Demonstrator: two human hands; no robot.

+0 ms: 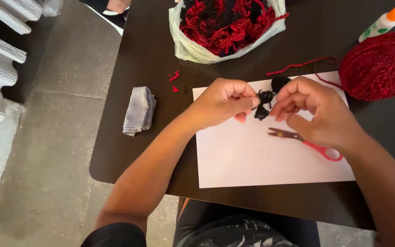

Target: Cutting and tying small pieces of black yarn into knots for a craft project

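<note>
While both hands are working above the white sheet of paper (270, 160), I am watching the left hand (222, 103) pinching one side of a small black yarn bundle (264, 104) between thumb and fingertips, and the right hand (314, 110) pinching the other side, so the bundle is hanging just over the far part of the paper. It is looking cinched in the middle, which I am reading as a piece well along in its shaping but not yet finished or set aside; a second small black tuft (280, 82) is lying just beyond it. At the far edge of the desk (133, 137), a plastic bag (193, 50) is sitting full of red and black yarn pieces, which I judge to be a good stock of work already made. Red-handled scissors (307, 142) are lying closed on the paper under the right hand, close enough to catch a wrist. A red yarn ball (382, 66) is resting at the far right with its loose strand (298, 66) trailing toward the paper, and a glue bottle (382, 22) is lying behind it. To the left, a folded grey cloth (139, 111) is sitting near the desk's left edge, with a few red scraps (174, 76) nearby. I am seeing the most open room on the near half of the paper, though the desk's near edge is coming close behind it.
</note>
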